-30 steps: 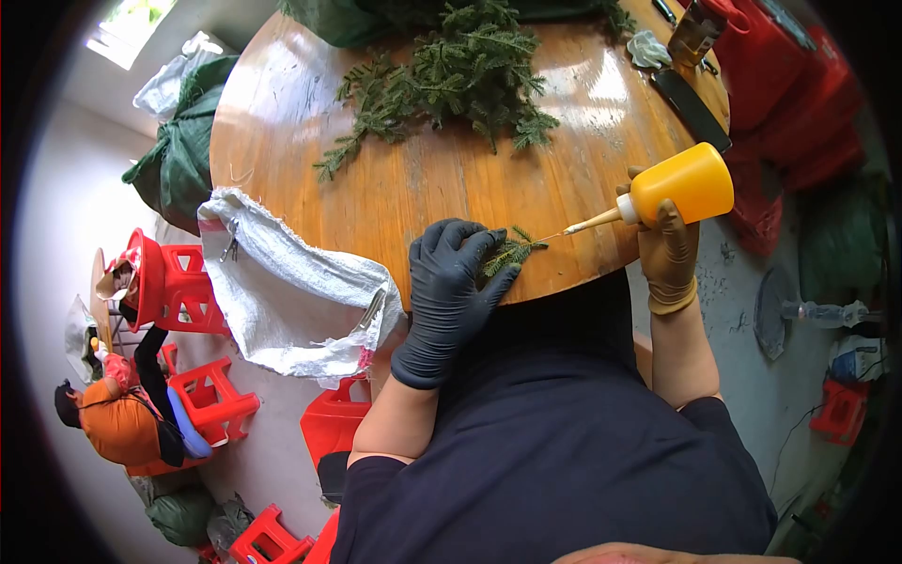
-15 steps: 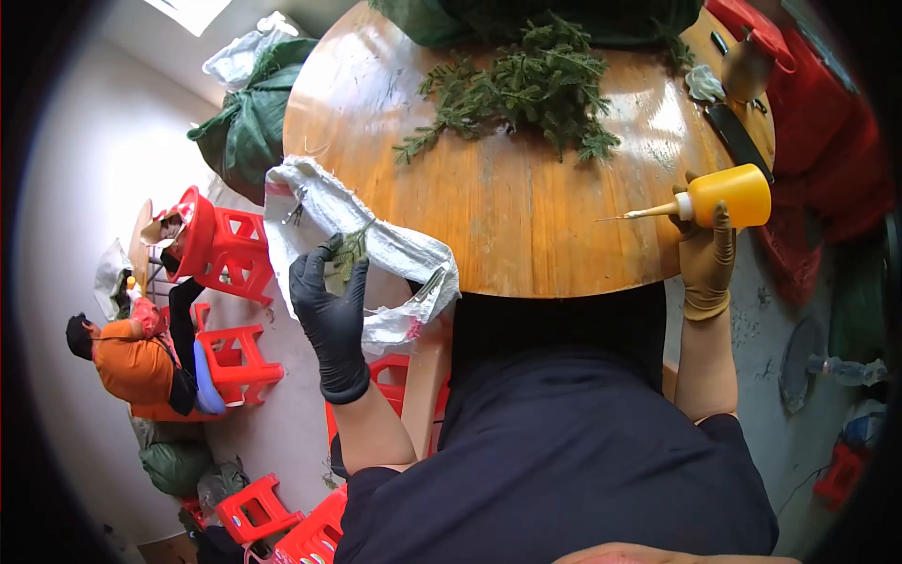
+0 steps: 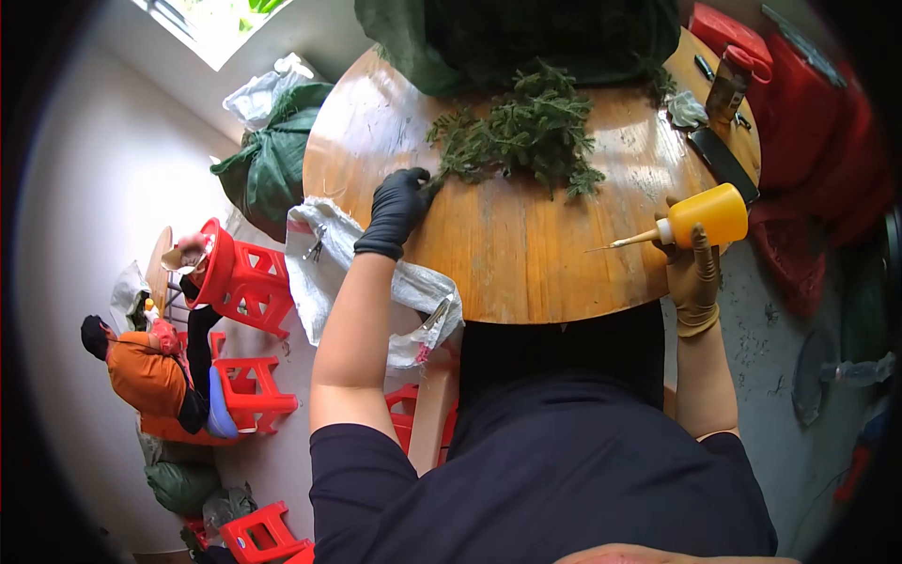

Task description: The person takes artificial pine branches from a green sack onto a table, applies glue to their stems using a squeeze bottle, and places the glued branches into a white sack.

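My left hand (image 3: 402, 209), in a black glove, reaches over the table to the left edge of a pile of green fir sprigs (image 3: 526, 127). Its fingers are closed on the end of a fir sprig (image 3: 449, 167) there. In my right hand (image 3: 693, 282), gloved in tan, is a yellow squeeze bottle (image 3: 711, 214). The bottle lies tilted on its side, its thin needle-tipped nozzle (image 3: 634, 240) pointing left over the tabletop. Under my left forearm, a white woven sack (image 3: 324, 273) hangs open at the table edge.
The round wooden table (image 3: 526, 273) carries a large dark green bag (image 3: 526, 42) at its far side. A black phone-like object (image 3: 722, 162) and a brown jar (image 3: 728, 89) stand at right. Red stools (image 3: 254, 395) and a seated person in orange (image 3: 146, 376) are to the left.
My left hand has moved from above the white sack, where it held a sprig, up and right to the pile. That sprig is gone from it. My right hand still holds the bottle.
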The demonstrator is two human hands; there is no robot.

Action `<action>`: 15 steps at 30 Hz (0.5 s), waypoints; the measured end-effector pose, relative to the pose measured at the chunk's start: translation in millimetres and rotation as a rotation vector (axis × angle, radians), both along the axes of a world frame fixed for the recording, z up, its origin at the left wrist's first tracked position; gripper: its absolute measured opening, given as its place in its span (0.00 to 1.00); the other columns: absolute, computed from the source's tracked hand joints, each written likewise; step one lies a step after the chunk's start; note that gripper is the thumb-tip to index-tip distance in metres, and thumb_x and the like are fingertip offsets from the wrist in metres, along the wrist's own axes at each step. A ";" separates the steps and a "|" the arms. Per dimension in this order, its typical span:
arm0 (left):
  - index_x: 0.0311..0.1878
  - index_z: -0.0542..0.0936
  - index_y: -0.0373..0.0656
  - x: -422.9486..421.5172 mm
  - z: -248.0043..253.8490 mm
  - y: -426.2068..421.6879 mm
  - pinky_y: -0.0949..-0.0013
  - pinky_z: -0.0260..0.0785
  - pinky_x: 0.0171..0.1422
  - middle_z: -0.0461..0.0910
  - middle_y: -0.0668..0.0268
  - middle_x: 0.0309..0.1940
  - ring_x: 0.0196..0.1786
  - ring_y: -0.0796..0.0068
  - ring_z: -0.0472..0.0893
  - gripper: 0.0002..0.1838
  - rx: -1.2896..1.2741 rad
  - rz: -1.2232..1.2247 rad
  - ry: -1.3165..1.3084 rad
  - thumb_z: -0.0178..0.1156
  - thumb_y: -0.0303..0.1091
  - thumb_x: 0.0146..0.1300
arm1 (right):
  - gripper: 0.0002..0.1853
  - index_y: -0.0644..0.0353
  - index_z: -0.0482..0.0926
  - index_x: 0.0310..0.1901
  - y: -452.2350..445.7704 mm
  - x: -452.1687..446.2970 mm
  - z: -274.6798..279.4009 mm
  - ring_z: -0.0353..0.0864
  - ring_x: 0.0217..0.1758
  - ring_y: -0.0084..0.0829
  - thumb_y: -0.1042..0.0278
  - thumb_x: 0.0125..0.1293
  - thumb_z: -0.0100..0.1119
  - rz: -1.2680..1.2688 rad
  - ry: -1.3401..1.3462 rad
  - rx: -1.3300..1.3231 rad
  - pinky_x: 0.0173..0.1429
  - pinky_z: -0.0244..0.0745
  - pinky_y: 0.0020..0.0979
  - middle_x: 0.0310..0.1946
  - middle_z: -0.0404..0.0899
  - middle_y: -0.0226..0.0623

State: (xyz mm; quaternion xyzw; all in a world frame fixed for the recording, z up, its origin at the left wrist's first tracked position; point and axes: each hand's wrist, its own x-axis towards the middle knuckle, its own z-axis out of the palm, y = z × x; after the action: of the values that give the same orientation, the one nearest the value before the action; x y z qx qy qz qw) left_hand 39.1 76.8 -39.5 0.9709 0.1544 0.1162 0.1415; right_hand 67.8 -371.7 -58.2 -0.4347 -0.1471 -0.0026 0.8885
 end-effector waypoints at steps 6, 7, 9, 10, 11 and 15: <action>0.48 0.84 0.42 -71.1 24.6 -82.7 0.59 0.74 0.53 0.84 0.58 0.40 0.46 0.56 0.82 0.14 -0.096 -0.373 -0.075 0.70 0.30 0.58 | 0.24 0.61 0.72 0.59 -4.4 1.9 -9.7 0.83 0.51 0.35 0.59 0.68 0.66 0.008 0.030 0.025 0.55 0.85 0.39 0.50 0.78 0.39; 0.47 0.84 0.43 -80.3 24.2 -103.8 0.58 0.73 0.52 0.83 0.59 0.39 0.45 0.56 0.81 0.14 -0.119 -0.420 -0.094 0.72 0.30 0.57 | 0.24 0.61 0.72 0.59 -4.1 2.2 -9.9 0.83 0.51 0.35 0.59 0.68 0.66 0.016 0.048 0.014 0.55 0.85 0.39 0.50 0.78 0.39; 0.48 0.84 0.44 -91.5 16.9 -138.8 0.58 0.72 0.54 0.82 0.61 0.40 0.48 0.56 0.80 0.16 -0.113 -0.503 -0.141 0.72 0.31 0.56 | 0.22 0.61 0.73 0.59 -4.6 3.1 -9.3 0.83 0.51 0.35 0.60 0.69 0.66 0.045 0.033 0.014 0.56 0.85 0.40 0.50 0.78 0.39; 0.48 0.84 0.44 -93.1 13.1 -151.2 0.58 0.72 0.54 0.82 0.61 0.40 0.48 0.56 0.80 0.16 -0.128 -0.503 -0.136 0.72 0.31 0.56 | 0.22 0.60 0.73 0.59 -4.5 2.9 -9.1 0.83 0.52 0.36 0.60 0.68 0.66 0.049 0.031 0.018 0.56 0.85 0.40 0.50 0.78 0.39; 0.50 0.84 0.45 -93.4 9.5 -162.4 0.57 0.70 0.56 0.82 0.61 0.43 0.50 0.56 0.78 0.18 -0.149 -0.521 -0.125 0.73 0.31 0.54 | 0.22 0.60 0.73 0.59 -4.4 3.1 -9.4 0.83 0.52 0.36 0.60 0.68 0.66 0.045 0.037 0.005 0.56 0.85 0.40 0.50 0.78 0.39; 0.56 0.82 0.47 -100.3 9.2 -178.2 0.56 0.66 0.63 0.79 0.61 0.50 0.56 0.56 0.75 0.27 -0.226 -0.488 -0.140 0.76 0.34 0.50 | 0.24 0.60 0.70 0.61 -5.9 2.9 -10.9 0.83 0.53 0.37 0.62 0.68 0.66 0.035 0.018 -0.006 0.55 0.86 0.39 0.52 0.79 0.44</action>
State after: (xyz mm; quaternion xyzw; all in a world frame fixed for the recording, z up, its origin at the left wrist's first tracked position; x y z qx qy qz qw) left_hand -61.2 -101.4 -30.3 0.9471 -0.0822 0.1275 0.2829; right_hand 70.7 -377.6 -69.2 -0.4349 -0.1464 0.0173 0.8883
